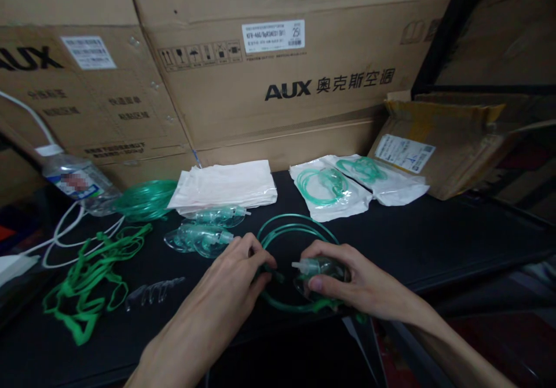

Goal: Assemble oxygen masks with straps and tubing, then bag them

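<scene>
My right hand [360, 275] is closed around a clear green oxygen mask [330, 267], its pale nozzle pointing left. Between the fingertips of my left hand [241, 275] is the end of a green tube [278, 276], held just left of the nozzle and apart from it. The tube's coil [299, 219] loops on the black table behind both hands. Beneath the right hand, a green strap [325, 305] hangs by the mask. More clear green masks [200, 237] lie beyond my left hand.
Left are green elastic straps [87, 284], clear nose clips [154, 291], coiled green tubing [145, 198] and a plastic bottle [80, 182]. White pouches [226, 182] are stacked at the back, beside packed mask sets [324, 188]. Cardboard boxes [278, 116] wall the rear; an opened carton [428, 145] stands right.
</scene>
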A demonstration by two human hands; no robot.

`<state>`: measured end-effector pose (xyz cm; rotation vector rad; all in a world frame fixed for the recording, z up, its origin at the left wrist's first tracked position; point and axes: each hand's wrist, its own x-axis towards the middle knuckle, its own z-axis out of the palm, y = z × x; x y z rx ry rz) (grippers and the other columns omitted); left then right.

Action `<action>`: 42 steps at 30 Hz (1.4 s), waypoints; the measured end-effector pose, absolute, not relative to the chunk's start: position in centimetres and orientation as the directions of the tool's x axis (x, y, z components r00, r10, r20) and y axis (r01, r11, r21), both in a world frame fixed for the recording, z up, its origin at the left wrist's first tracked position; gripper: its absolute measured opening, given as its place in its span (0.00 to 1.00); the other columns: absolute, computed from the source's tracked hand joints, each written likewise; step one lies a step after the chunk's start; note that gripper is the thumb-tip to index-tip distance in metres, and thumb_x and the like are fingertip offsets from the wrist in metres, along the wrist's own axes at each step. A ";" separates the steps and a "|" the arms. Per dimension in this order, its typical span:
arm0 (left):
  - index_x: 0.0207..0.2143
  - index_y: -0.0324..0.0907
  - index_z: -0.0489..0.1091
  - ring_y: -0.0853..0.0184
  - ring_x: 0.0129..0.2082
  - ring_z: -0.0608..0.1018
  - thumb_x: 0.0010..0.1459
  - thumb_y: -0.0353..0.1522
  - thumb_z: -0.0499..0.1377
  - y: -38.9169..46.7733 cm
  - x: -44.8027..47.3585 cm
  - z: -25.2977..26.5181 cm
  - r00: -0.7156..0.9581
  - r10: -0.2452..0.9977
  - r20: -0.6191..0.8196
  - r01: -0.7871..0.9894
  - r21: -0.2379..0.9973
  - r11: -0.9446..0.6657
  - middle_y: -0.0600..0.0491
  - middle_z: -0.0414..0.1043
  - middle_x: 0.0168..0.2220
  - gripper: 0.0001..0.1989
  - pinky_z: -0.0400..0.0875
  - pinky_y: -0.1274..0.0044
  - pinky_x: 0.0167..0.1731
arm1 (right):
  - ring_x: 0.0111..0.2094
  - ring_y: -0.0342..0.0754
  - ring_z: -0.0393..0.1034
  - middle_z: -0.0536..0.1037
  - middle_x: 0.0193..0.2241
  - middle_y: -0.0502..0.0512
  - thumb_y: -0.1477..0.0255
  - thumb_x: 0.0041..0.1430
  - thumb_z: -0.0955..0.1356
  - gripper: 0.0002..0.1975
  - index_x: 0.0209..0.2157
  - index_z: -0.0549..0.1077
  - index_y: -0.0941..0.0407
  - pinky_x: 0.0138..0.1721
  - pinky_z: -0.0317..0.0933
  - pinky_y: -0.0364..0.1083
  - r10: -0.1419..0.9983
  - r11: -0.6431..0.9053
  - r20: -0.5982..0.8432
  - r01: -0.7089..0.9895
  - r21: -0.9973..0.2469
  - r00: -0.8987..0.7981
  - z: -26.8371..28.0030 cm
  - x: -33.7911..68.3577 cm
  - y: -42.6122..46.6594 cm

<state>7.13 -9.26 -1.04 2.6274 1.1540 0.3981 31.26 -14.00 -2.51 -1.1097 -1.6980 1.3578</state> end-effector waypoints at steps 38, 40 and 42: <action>0.45 0.46 0.76 0.66 0.39 0.77 0.69 0.30 0.60 -11.9 7.9 -3.6 0.505 0.636 0.584 0.408 0.488 -0.772 0.54 0.78 0.38 0.06 0.74 0.74 0.40 | 0.27 0.42 0.58 0.73 0.25 0.47 0.56 0.60 0.74 0.17 0.37 0.81 0.57 0.27 0.51 0.42 0.899 0.119 -0.041 0.335 -0.935 -0.436 -1.7 31.3 -13.8; 0.46 0.47 0.76 0.65 0.39 0.76 0.70 0.31 0.58 -11.9 7.7 -3.9 0.524 0.638 0.564 0.425 0.475 -0.770 0.54 0.78 0.39 0.07 0.72 0.73 0.41 | 0.27 0.43 0.59 0.74 0.26 0.48 0.57 0.61 0.74 0.16 0.37 0.81 0.57 0.27 0.51 0.42 0.893 0.118 -0.044 0.326 -0.938 -0.448 -1.8 31.4 -13.8; 0.47 0.48 0.75 0.64 0.39 0.75 0.71 0.31 0.57 -12.0 7.6 -4.2 0.558 0.642 0.526 0.463 0.445 -0.767 0.53 0.78 0.40 0.08 0.70 0.71 0.41 | 0.27 0.43 0.61 0.75 0.26 0.48 0.59 0.62 0.74 0.14 0.36 0.81 0.57 0.27 0.52 0.41 0.886 0.126 -0.038 0.320 -0.939 -0.462 -1.8 31.4 -13.8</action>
